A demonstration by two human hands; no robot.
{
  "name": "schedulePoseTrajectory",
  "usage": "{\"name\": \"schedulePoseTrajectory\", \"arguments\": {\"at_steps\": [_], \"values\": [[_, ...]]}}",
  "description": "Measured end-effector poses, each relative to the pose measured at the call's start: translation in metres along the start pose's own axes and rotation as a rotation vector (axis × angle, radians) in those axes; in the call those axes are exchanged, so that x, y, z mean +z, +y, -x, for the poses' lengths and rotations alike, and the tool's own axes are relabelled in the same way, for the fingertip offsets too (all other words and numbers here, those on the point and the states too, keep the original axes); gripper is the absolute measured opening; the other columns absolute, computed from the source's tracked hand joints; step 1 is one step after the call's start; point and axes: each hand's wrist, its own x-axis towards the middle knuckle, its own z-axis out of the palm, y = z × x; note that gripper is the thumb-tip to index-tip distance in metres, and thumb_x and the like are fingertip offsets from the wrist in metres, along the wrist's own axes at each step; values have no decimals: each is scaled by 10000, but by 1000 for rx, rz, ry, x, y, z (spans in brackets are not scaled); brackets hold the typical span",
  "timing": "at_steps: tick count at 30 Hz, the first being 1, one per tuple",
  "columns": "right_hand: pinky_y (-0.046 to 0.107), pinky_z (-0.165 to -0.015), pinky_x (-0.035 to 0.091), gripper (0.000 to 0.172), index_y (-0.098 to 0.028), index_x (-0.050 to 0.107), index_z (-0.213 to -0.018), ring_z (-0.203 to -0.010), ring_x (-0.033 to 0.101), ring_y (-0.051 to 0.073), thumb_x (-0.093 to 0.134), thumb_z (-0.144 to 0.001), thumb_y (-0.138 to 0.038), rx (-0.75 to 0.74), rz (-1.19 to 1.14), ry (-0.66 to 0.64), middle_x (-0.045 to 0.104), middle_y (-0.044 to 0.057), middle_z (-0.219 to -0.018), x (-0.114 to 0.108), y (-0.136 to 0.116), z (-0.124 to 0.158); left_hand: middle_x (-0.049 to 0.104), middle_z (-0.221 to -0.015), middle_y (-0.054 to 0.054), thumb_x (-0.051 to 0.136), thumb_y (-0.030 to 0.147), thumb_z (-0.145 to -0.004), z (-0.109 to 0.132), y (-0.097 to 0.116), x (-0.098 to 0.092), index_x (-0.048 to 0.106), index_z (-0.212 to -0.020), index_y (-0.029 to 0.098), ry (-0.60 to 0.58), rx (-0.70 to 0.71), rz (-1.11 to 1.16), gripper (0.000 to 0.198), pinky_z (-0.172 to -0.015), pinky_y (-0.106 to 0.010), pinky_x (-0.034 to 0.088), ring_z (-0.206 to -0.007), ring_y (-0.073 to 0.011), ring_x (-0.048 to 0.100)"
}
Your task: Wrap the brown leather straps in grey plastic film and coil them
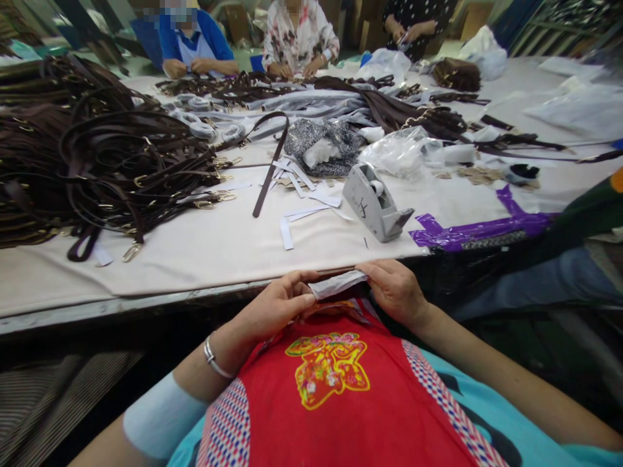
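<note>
A white wrapping strip (338, 284) is stretched between my two hands at the table's front edge, above the red apron (335, 363). My left hand (277, 303) pinches its left end between thumb and fingers. At the other end, my right hand (395, 290) has its fingers closed on the strip. A thin brown edge shows just behind the strip; whether it is a strap inside the wrapping, I cannot tell. Beyond my hands stand a grey tape dispenser (372, 204) and loose white paper strips (304, 211). One dark brown strap (272, 168) lies beside the strips.
A large heap of brown straps with metal clasps (141, 162) covers the left side. Purple tape (462, 233) runs along the right front edge. Crumpled plastic (403, 152) and a grey knitted cloth (326, 139) lie mid-table. Several co-workers (299, 39) work across the table.
</note>
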Motion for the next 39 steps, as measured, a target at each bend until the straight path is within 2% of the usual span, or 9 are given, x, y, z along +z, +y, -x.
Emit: {"name": "schedulePoseTrajectory", "arguments": {"at_steps": [2,5,12,17,24,28,31,35,39], "values": [[416,-819,558,295,-170,692,-1105,-898,676,262,462,-928,-117,12,-11,3,726,124,-965,0,-1,0,641,-744,7,659,324,-838,0,3,2,536,-1255,177,1,-69,26,459,-505,-186,399,-555,-82,554],[409,-819,564,297,-171,686,-1104,-906,674,256,450,-930,-117,37,-30,6,722,122,-972,2,-1,1,615,-630,26,618,337,-853,-1,4,5,591,-1142,163,80,-165,22,338,-444,-164,369,-468,-69,519],[428,-880,556,304,-141,618,-1203,-986,674,267,463,-942,-139,5,-66,-43,709,154,-1073,9,-9,6,566,-512,62,630,354,-841,-2,-1,9,570,-881,175,226,-112,-15,193,-380,-145,293,-362,-44,416],[411,-879,550,415,-163,505,-1335,-1016,656,259,559,-935,-258,-146,-254,-77,682,152,-1150,11,-31,-7,559,-522,61,618,268,-817,-4,1,16,559,-797,169,264,-13,-109,117,-423,-154,348,-413,-55,462],[292,-724,542,101,-188,636,-929,-772,643,163,593,-930,-280,45,-718,-184,676,58,-869,17,-49,-21,589,-540,43,604,320,-836,-4,-4,21,586,-854,172,234,-32,-282,150,-433,-170,395,-422,-76,499],[301,-732,540,124,-189,629,-857,-780,643,164,561,-942,-248,99,-746,-138,674,60,-864,19,-48,-16,615,-617,17,582,469,-859,9,-2,7,597,-939,166,43,-173,-246,314,-435,-191,407,-455,-95,525],[304,-746,539,122,-186,621,-842,-801,637,165,560,-940,-228,109,-734,-124,663,64,-877,19,-47,-15,531,-560,42,578,522,-852,17,-1,-2,583,-797,160,-66,-255,-167,367,-412,-181,339,-418,-69,428],[315,-797,545,95,-185,614,-842,-897,634,177,569,-926,-191,35,-725,-127,642,92,-996,16,-51,-22,481,-521,56,587,532,-844,14,-2,1,587,-748,168,-30,-245,-193,377,-377,-185,238,-391,-62,344],[334,-834,552,121,-192,608,-825,-959,627,194,557,-933,-208,-11,-720,-129,617,102,-1043,13,-57,-31,507,-534,42,577,552,-842,6,-4,12,609,-739,165,-6,-185,-239,402,-382,-193,243,-401,-67,363]]}}
